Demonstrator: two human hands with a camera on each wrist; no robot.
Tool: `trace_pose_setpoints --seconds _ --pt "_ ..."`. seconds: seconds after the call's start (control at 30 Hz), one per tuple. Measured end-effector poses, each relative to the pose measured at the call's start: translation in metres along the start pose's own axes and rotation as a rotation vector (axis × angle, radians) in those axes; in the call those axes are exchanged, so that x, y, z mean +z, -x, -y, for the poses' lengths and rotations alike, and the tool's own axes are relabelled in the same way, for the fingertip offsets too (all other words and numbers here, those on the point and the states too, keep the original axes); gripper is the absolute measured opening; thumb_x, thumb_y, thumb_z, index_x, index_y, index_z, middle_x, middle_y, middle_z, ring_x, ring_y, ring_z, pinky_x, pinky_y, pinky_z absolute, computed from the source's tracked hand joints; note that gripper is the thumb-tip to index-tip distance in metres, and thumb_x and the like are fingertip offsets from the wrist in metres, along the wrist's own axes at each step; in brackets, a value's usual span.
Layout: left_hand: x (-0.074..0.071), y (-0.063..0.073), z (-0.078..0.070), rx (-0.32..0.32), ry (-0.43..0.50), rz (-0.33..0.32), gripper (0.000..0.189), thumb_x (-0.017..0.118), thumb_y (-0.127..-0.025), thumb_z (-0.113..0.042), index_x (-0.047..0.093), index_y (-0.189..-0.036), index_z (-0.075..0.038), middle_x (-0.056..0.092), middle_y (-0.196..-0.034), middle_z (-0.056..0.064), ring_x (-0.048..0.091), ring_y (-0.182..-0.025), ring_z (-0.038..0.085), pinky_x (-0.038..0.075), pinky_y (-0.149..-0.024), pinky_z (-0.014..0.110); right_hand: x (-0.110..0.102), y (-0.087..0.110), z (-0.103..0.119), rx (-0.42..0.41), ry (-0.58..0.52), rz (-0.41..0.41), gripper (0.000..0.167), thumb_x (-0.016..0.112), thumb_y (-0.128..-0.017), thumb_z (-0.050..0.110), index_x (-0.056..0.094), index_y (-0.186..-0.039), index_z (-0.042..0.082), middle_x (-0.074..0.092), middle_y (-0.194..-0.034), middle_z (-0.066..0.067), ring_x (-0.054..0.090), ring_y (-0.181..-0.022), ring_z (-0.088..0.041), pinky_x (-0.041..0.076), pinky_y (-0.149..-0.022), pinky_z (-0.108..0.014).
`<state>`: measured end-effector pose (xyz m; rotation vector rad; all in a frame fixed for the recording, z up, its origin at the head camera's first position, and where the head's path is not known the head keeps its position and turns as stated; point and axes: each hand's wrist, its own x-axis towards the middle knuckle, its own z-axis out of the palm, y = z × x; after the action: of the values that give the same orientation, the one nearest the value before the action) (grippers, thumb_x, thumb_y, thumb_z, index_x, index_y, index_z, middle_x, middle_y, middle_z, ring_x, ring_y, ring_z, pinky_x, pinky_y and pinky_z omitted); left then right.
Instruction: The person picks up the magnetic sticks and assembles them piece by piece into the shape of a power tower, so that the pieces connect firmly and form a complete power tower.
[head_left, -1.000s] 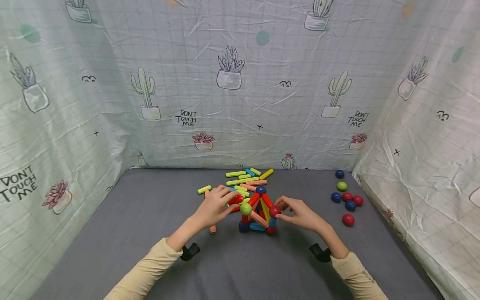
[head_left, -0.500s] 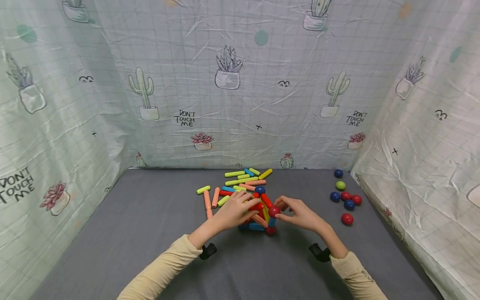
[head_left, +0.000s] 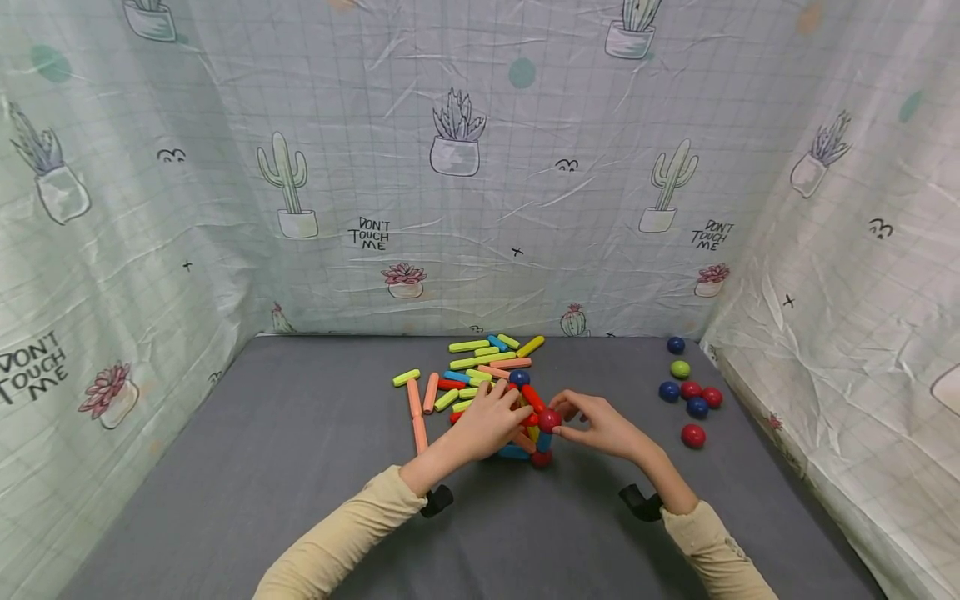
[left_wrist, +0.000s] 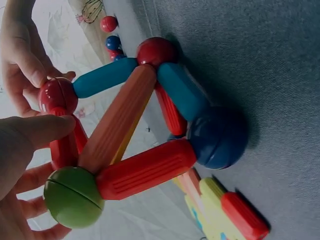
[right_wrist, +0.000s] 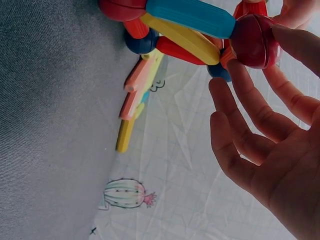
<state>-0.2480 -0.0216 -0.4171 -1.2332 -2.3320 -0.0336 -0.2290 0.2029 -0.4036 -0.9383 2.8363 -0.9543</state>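
Observation:
A frame of magnetic balls and rods stands on the grey table in front of me. My left hand (head_left: 486,423) covers its left side in the head view. The left wrist view shows that hand's thumb and fingers pinching a short red rod (left_wrist: 64,151), between a green ball (left_wrist: 74,197) and a red ball (left_wrist: 58,95). My right hand (head_left: 600,425) pinches the same red ball (right_wrist: 256,41) from the right, its other fingers loosely spread. Below are a blue rod (left_wrist: 184,91), a dark blue ball (left_wrist: 218,137) and a slanting orange rod (left_wrist: 119,120).
Loose rods in lime, orange, blue, red and yellow lie behind and left of the frame, among them a yellow rod (head_left: 531,347) and an orange rod (head_left: 415,398). Several balls, including a green ball (head_left: 680,369), sit at the right. A patterned cloth (head_left: 480,208) encloses the table.
My left hand has brought the red rod rightward from the frame's left side up to the red ball, now covering the green ball in the head view. My right hand has stayed on the red ball.

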Motion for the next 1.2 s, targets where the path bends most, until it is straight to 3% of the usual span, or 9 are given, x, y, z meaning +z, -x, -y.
trace_pose_setpoints --seconds 0.17,0.3,0.47,0.67,0.8,1.07,1.2 --pt "0.0 0.006 0.008 0.016 -0.01 -0.134 0.027 0.064 -0.08 -0.034 0.064 -0.103 -0.021 0.058 -0.089 -0.001 0.048 -0.086 0.017 0.042 -0.071 0.033 0.0 0.0 -0.001 -0.012 0.006 0.004 0.029 0.06 -0.084 0.032 0.053 -0.106 0.015 0.062 -0.094 0.002 0.059 -0.084 -0.015 0.047 -0.073 -0.028" --pt "-0.002 0.013 0.025 0.009 0.006 -0.254 0.022 0.065 -0.08 -0.026 0.065 -0.1 -0.018 0.06 -0.09 0.0 0.052 -0.087 0.017 0.043 -0.071 0.032 -0.001 0.0 0.0 -0.018 0.007 0.001 0.029 0.061 -0.084 0.031 0.053 -0.106 0.015 0.062 -0.095 0.002 0.06 -0.085 -0.02 0.047 -0.073 -0.027" --pt "0.007 0.029 0.06 -0.051 0.026 -0.277 0.018 0.064 -0.08 -0.015 0.065 -0.098 -0.015 0.061 -0.089 0.002 0.052 -0.081 0.018 0.042 -0.069 0.032 -0.002 0.002 0.001 -0.007 0.0 -0.005 0.028 0.061 -0.084 0.03 0.053 -0.106 0.015 0.062 -0.094 0.002 0.059 -0.085 -0.02 0.047 -0.074 -0.027" --pt "0.038 0.058 0.109 -0.239 0.01 -0.191 0.013 0.063 -0.081 -0.011 0.066 -0.093 -0.01 0.06 -0.083 0.004 0.05 -0.074 0.019 0.038 -0.063 0.032 -0.001 0.003 0.0 -0.005 -0.002 -0.008 0.029 0.06 -0.084 0.031 0.053 -0.107 0.015 0.061 -0.094 0.002 0.059 -0.085 -0.018 0.047 -0.074 -0.027" --pt "0.054 0.072 0.133 -0.354 -0.022 -0.086 0.014 0.063 -0.082 -0.011 0.066 -0.095 -0.009 0.06 -0.087 0.008 0.051 -0.078 0.024 0.039 -0.063 0.036 0.0 0.004 -0.001 -0.014 0.001 -0.019 0.027 0.062 -0.083 0.029 0.054 -0.105 0.015 0.062 -0.092 0.004 0.057 -0.081 -0.01 0.047 -0.072 -0.025" --pt "0.061 0.083 0.151 -0.434 0.029 0.249 0.033 0.052 -0.087 -0.005 0.06 -0.117 -0.015 0.054 -0.122 0.013 0.044 -0.109 0.039 0.038 -0.082 0.055 0.002 0.002 -0.002 -0.014 0.007 -0.025 0.026 0.062 -0.083 0.029 0.053 -0.104 0.016 0.062 -0.09 0.006 0.057 -0.08 -0.006 0.047 -0.072 -0.024" --pt "0.062 0.089 0.153 -0.457 -0.017 0.255 0.027 0.054 -0.086 -0.006 0.062 -0.111 -0.012 0.058 -0.111 0.016 0.047 -0.102 0.039 0.039 -0.08 0.054 0.002 0.001 -0.002 -0.027 0.012 -0.023 0.027 0.061 -0.083 0.03 0.053 -0.105 0.015 0.062 -0.09 0.005 0.057 -0.08 -0.009 0.047 -0.072 -0.025"
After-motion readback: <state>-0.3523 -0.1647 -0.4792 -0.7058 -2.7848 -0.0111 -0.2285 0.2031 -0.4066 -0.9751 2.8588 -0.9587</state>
